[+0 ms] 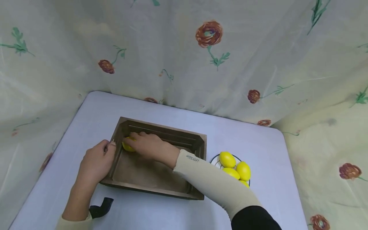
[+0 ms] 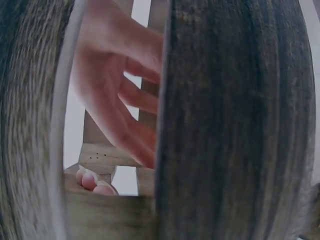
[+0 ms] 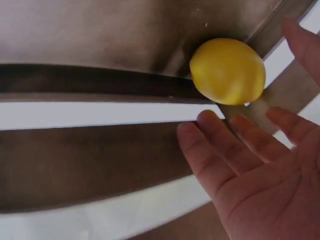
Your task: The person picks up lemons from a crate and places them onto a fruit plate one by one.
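Note:
A brown slatted wooden crate (image 1: pixel 152 172) stands on the table, and my left hand (image 1: pixel 97 161) grips its left end wall. In the left wrist view, fingertips (image 2: pixel 90 181) show over the rim, and the slats hide the rest of that hand. My right hand (image 1: pixel 149 147) reaches inside the crate to the far left corner, where a yellow lemon (image 3: pixel 227 71) rests. Its fingers (image 3: pixel 245 137) are spread and fairly straight, with the tips right beside the lemon and the thumb apart from it.
Right of the crate, a white plate (image 1: pixel 215 160) with a dark rim holds several lemons (image 1: pixel 227 159), partly behind the right sleeve. A black curved strap piece (image 1: pixel 102 207) shows at the left wrist. Floral curtains (image 1: pixel 172 57) hang behind the white table (image 1: pixel 258 150).

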Demonstrator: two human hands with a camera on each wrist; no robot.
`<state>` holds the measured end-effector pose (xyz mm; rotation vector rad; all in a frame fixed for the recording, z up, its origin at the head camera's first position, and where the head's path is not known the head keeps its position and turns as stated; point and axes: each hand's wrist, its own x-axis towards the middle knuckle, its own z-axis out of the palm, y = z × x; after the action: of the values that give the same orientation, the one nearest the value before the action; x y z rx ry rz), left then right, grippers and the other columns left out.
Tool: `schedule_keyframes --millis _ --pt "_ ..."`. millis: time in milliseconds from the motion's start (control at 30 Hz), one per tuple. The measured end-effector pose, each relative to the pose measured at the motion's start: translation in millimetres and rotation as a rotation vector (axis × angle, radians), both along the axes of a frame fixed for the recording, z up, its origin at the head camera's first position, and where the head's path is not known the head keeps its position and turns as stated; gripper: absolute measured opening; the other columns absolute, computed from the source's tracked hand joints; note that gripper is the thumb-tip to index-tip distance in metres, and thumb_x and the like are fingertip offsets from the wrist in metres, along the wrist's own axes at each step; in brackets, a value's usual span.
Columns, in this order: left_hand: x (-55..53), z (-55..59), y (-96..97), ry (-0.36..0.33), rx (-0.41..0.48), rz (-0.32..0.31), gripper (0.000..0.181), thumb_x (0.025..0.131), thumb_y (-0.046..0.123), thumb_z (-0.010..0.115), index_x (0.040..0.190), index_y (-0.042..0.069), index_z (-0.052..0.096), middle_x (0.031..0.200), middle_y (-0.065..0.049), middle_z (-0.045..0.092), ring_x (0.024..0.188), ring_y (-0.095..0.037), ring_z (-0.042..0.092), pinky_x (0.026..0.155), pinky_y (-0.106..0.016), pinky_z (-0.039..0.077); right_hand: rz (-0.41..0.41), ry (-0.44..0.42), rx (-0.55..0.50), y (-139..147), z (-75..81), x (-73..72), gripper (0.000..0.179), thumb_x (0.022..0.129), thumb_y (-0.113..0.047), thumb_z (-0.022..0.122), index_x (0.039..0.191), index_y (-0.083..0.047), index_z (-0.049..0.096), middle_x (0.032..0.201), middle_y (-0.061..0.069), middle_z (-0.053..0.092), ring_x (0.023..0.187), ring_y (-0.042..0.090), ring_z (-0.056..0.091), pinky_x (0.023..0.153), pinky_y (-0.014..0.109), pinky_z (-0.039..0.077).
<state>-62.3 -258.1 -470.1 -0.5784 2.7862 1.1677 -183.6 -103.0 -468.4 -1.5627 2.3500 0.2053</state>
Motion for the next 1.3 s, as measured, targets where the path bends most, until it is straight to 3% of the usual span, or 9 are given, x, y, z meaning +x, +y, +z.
schedule_keyframes --millis 133,367,600,833,967,1100,1300 --pt "0.1 0.9 0.2 0.000 0.003 0.001 0.048 0.111 0.037 0.032 0.103 0.001 0.062 0.082 -0.014 0.061 0.069 -0.028 0.054 0.054 -0.038 0.041 -0.002 0.033 0.023 -8.4 -8.1 0.6 0.057 0.105 -0.019 0.064 0.159 -0.021 0.043 0.148 0.006 0.052 0.119 0.021 0.063 0.087 0.030 0.056" --pt "-1.9 0.4 0.0 -0.006 0.011 -0.003 0.048 0.111 0.038 0.032 0.103 0.002 0.062 0.082 -0.013 0.060 0.069 -0.028 0.054 0.054 -0.038 0.041 -0.031 0.044 0.051 -9.1 -23.1 0.1 0.058 0.106 -0.019 0.064 0.159 -0.024 0.042 0.145 0.008 0.055 0.111 0.019 0.066 0.085 0.031 0.057" --pt "-3.7 0.6 -0.4 -0.029 0.016 0.002 0.050 0.110 0.039 0.032 0.108 0.000 0.063 0.086 -0.016 0.063 0.070 -0.028 0.056 0.054 -0.038 0.043 -0.098 -0.015 0.062 -8.5 -30.3 -2.2 0.060 0.107 -0.013 0.060 0.161 -0.026 0.038 0.147 0.010 0.056 0.104 0.020 0.068 0.080 0.032 0.058" --pt "-2.2 -0.5 4.5 -0.026 0.029 0.012 0.048 0.110 0.039 0.032 0.103 0.002 0.062 0.081 -0.012 0.059 0.067 -0.027 0.052 0.054 -0.037 0.041 -0.153 -0.079 0.065 -4.9 -32.8 -4.6 0.061 0.107 -0.015 0.061 0.162 -0.028 0.038 0.147 0.008 0.058 0.116 0.019 0.065 0.087 0.032 0.057" --pt "-3.5 -2.1 8.1 -0.013 0.039 0.010 0.047 0.110 0.039 0.033 0.097 0.004 0.060 0.074 -0.009 0.053 0.063 -0.025 0.049 0.053 -0.037 0.039 -0.179 -0.112 0.049 0.2 -31.9 -5.0 0.059 0.101 -0.022 0.071 0.156 -0.026 0.047 0.138 0.002 0.064 0.111 0.015 0.065 0.085 0.032 0.056" --pt "-3.3 -0.4 5.9 -0.007 0.035 0.022 0.045 0.109 0.039 0.032 0.092 0.006 0.057 0.070 -0.008 0.048 0.062 -0.024 0.047 0.052 -0.037 0.037 -0.175 -0.119 0.032 -1.6 -29.9 -5.7 0.065 0.089 -0.036 0.085 0.146 -0.023 0.055 0.123 -0.001 0.066 0.101 0.013 0.063 0.079 0.032 0.055" --pt "-0.3 0.5 2.0 -0.019 0.033 0.027 0.044 0.109 0.038 0.032 0.092 0.006 0.057 0.070 -0.008 0.047 0.062 -0.024 0.046 0.053 -0.037 0.037 -0.133 -0.092 0.066 -9.6 -32.2 -3.0 0.081 0.084 -0.049 0.086 0.150 -0.019 0.051 0.136 0.000 0.058 0.109 0.015 0.061 0.087 0.030 0.053"
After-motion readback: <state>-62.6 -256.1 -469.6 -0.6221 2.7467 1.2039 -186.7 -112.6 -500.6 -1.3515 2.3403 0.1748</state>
